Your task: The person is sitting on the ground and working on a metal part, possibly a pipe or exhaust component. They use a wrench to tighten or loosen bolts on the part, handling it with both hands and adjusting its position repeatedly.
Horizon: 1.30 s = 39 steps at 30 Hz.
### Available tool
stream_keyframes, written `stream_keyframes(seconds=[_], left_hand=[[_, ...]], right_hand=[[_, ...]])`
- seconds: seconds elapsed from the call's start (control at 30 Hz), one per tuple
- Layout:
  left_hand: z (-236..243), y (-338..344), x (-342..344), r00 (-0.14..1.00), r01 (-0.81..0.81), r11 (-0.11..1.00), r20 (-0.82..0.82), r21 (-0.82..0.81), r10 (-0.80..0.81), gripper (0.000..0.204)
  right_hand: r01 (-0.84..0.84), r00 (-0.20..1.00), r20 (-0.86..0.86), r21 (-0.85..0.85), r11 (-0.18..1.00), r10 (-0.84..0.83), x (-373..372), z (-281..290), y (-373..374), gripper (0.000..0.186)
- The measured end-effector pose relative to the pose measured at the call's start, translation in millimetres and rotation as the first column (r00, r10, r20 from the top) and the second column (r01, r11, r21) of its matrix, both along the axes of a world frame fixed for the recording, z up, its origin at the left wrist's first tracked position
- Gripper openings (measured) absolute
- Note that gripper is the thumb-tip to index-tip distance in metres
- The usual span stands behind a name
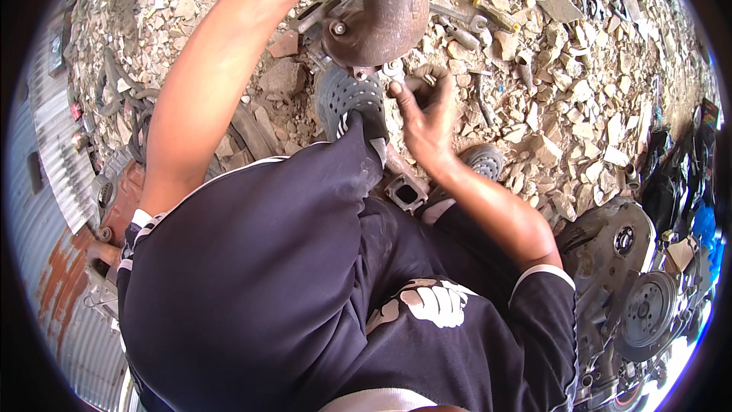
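Observation:
A rusty, elbow-shaped metal pipe (393, 4) with a bolted flange stands in front of me at the top of the head view. My left forearm (221, 61) stretches up to it, and the left hand is cut off by the top edge beside the pipe. Just right of the flange is my right hand (431, 114), its fingers curled and its thumb towards a small shiny bolt or nut (393, 70) at the flange's lower right. What lies within these fingers is too small to make out. A flange bolt (339, 28) shows on the left side.
Broken stones cover the ground. Wrenches (476, 23) and a screwdriver (499, 19) lie right of the pipe. A square-ended metal piece (406, 192) sits between my feet in grey clogs (343, 99). Large engine parts (625, 282) stand at right; corrugated sheet (46, 183) and a rusty housing (126, 198) at left.

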<state>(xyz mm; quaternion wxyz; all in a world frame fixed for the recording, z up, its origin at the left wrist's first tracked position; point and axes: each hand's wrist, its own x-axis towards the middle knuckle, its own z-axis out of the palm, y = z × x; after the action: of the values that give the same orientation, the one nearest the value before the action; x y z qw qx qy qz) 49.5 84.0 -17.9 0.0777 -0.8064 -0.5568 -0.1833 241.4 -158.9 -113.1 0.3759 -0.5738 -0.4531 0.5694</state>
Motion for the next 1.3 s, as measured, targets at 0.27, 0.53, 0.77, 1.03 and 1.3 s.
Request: stream_keyframes(seconds=[0.27, 0.53, 0.77, 1.03, 1.3], left_hand=[[5, -12, 5, 0.996, 0.062, 0.991, 0.056, 0.122, -0.070, 0.039], [8, -18, 3, 0.994, 0.061, 0.988, 0.084, 0.144, -0.074, 0.034], [5, -18, 1, 0.992, 0.064, 0.991, 0.097, 0.117, -0.076, 0.035], [0, -14, 0, 0.987, 0.096, 0.973, 0.104, 0.208, -0.120, 0.038], [-8, -9, -3, 0.992, 0.083, 0.984, 0.077, 0.158, -0.096, 0.043]], right_hand=[[-0.074, 0.765, -0.561, -0.565, 0.822, -0.317, -39, 37, -19, 0.026], [-0.194, 0.977, -0.056, 0.137, 0.971, 0.204, -15, 33, -35, 0.029], [-0.639, 0.718, 0.351, -0.007, 0.769, 0.601, 50, 23, 53, 0.035], [-0.837, 0.488, 0.465, 0.008, 0.548, 0.738, 54, 37, 110, 0.032], [-0.902, 0.334, 0.415, -0.121, 0.415, 0.846, 47, 46, 150, 0.043]])
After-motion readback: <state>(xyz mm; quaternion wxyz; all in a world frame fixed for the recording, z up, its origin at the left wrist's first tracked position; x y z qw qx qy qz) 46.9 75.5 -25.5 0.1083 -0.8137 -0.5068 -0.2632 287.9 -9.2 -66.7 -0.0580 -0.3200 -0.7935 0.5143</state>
